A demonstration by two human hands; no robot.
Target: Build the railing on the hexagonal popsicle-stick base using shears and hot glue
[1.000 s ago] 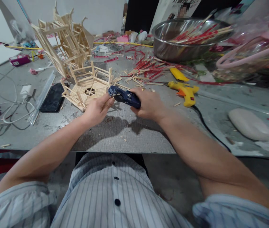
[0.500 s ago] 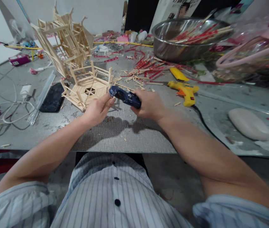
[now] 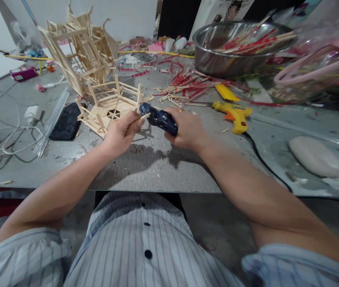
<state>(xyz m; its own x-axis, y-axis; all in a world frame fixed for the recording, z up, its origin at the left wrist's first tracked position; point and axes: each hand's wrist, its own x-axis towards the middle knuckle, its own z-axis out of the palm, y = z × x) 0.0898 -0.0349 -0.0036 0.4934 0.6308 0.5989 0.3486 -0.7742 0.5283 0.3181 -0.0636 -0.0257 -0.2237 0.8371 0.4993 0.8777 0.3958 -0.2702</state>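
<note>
My left hand (image 3: 123, 133) is closed in a pinch on a thin pale wooden stick (image 3: 145, 116), whose end points right. My right hand (image 3: 187, 129) wraps round a dark blue hand tool (image 3: 160, 119) that looks like a hand cutter; its head lies right by the stick. Whether its jaws touch the wood I cannot tell. Just behind my left hand sits a low hexagonal frame of wooden sticks (image 3: 118, 103), with short posts and rails round a slatted floor. A taller stick structure (image 3: 79, 52) stands behind it, tilted.
A yellow glue gun (image 3: 238, 115) with a black cable lies on the right, near a grey-white rounded object (image 3: 314, 156). Red-wrapped sticks (image 3: 187, 85) are strewn before a steel basin (image 3: 217, 59). On the left are a black phone (image 3: 64, 122) and a white charger (image 3: 32, 113).
The tool's head has shifted slightly, and the stick's end now shows plainly beside it. Both hands stay in nearly the same place; the whole view has moved a little.
</note>
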